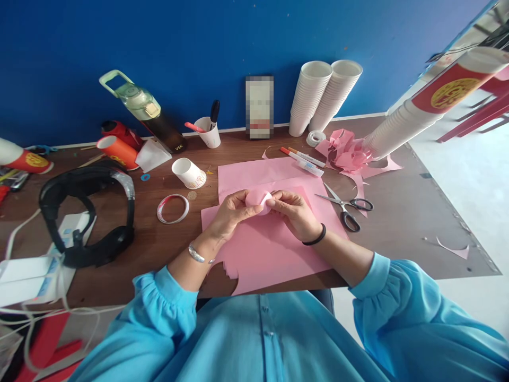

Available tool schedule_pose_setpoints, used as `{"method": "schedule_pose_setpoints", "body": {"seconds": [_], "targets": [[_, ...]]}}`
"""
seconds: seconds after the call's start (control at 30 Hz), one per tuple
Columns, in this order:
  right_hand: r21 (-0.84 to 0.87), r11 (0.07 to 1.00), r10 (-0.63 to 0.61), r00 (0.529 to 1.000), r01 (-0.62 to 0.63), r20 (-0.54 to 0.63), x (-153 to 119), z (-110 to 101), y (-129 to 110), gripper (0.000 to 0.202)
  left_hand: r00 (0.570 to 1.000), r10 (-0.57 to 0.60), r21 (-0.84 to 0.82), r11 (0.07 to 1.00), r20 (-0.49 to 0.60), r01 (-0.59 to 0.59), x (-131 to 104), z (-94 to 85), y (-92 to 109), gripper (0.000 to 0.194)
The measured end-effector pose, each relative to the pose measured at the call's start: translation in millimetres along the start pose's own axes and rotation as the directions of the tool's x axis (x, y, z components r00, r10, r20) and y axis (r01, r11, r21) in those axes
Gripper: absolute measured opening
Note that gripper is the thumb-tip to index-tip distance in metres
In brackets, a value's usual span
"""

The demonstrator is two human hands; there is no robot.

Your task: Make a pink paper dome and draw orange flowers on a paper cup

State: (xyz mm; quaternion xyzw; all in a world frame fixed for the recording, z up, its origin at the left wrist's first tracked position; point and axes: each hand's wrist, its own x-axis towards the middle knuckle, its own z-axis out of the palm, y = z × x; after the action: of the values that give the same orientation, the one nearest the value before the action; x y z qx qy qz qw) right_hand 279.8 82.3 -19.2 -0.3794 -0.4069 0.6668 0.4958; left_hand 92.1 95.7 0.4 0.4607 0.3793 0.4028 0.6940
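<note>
A small rounded piece of pink paper (254, 198) is held up between both hands, above pink sheets (274, 254) lying on the brown table. My left hand (234, 215) pinches its left side, thumb in front. On the right side, the thumb and fingers of my right hand (296, 212) close on the paper where its edge is folded or lifted. Scissors (345, 203) lie partly spread to the right of the sheets. Markers (307, 157) and a small white-and-blue tube (309, 168) rest near the sheets' top right corner.
Stacked white cups (310, 95), crumpled pink scraps (345, 151) and a tape roll (316, 138) are at the back right. A phone (260, 106) leans on the wall. Leftward are a pen cup (209, 133), paper cup (190, 173), tape ring (173, 208), bottle (143, 109) and black headgear (87, 212).
</note>
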Motion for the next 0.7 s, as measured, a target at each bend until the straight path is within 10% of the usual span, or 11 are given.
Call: {"method": "schedule_pose_setpoints", "body": {"seconds": [0.7], "targets": [[0.055, 0.997, 0.058, 0.998, -0.059, 0.035, -1.8, 1.2, -8.2, 0.028, 1.000, 0.002, 0.107, 0.994, 0.006, -0.003, 0.3, -4.0, 0.5, 0.034]]}}
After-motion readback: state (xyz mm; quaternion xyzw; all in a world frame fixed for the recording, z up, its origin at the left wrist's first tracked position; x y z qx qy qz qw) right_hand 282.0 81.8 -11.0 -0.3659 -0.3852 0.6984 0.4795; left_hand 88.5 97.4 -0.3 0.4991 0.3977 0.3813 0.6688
